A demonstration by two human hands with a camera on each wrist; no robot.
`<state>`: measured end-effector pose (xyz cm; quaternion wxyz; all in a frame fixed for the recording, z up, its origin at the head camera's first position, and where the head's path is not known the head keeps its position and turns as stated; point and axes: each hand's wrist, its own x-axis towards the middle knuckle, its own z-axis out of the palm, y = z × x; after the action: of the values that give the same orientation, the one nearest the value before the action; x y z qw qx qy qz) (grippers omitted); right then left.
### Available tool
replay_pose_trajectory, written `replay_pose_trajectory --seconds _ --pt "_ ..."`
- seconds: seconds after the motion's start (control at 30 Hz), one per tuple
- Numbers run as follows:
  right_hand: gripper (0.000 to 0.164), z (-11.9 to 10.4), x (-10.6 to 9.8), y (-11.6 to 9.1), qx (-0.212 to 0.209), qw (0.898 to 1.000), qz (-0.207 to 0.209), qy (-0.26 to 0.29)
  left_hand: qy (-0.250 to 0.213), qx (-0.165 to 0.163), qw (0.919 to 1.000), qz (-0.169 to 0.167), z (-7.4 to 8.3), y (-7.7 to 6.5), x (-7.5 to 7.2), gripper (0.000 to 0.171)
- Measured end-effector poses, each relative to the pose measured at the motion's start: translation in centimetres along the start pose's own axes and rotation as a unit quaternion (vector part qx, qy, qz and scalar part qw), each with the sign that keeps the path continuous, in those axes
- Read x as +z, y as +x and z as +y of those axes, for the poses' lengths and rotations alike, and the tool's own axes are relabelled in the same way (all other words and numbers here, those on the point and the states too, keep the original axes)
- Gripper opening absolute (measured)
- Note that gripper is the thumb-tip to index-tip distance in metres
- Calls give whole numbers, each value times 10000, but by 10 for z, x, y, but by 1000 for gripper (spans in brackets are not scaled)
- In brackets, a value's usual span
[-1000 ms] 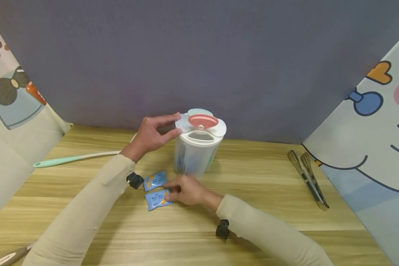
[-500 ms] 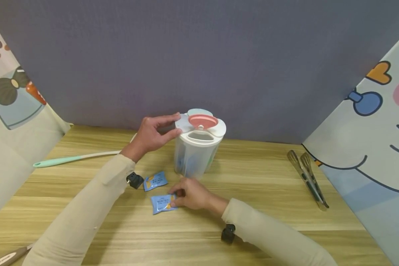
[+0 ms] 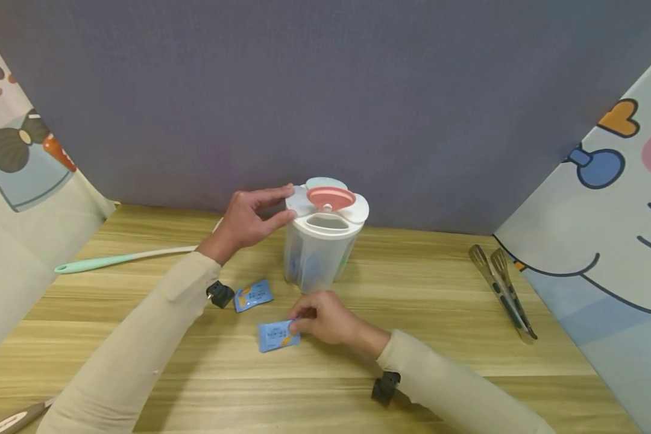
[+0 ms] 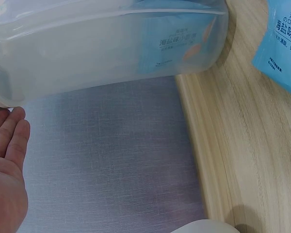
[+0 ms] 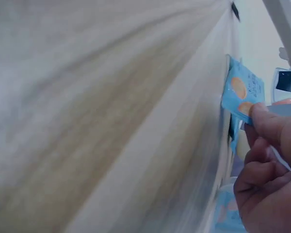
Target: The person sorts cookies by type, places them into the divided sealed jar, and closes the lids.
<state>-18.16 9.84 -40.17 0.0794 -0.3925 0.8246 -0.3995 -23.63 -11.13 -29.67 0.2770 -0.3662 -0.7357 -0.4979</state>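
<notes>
A frosted plastic storage container [image 3: 313, 262] stands upright on the table, its lid split into petal-like flaps. One pink flap [image 3: 332, 198] is raised above an opening at the front. With straight fingers, my left hand [image 3: 245, 221] touches the lid's left edge. My right hand [image 3: 330, 320] pinches the right end of a blue snack packet [image 3: 273, 336] between thumb and finger, low over the wood in front of the container. Another blue packet [image 3: 253, 295] lies just behind and left of it. Through the container wall a blue packet [image 4: 172, 46] shows in the left wrist view.
A utensil with a mint-green handle [image 3: 94, 264] lies at the left, partly hidden by my left arm. Metal tongs [image 3: 501, 295] rest near the right edge. A brown handle [image 3: 18, 417] shows at the lower left. A grey panel [image 3: 325, 90] closes off the back.
My right hand has drawn the pinched packet to the right and slightly toward me, widening its distance from the other packet. The left hand stays at the lid.
</notes>
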Motion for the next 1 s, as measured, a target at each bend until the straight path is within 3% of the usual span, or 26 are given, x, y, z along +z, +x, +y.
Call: replay_pose_trajectory --seconds 0.43,0.77,1.0 --pt "6 -6 -17 -15 -597 9931 725 696 -30 28 10000 -19 -2 0 1 35" --pt "8 -18 -49 -28 -1479 9702 1570 1100 -81 17 10000 28 -2 2 0 36" --pt "12 -18 -66 -34 -1500 9584 1971 1420 -79 -104 9999 30 -8 0 2 36"
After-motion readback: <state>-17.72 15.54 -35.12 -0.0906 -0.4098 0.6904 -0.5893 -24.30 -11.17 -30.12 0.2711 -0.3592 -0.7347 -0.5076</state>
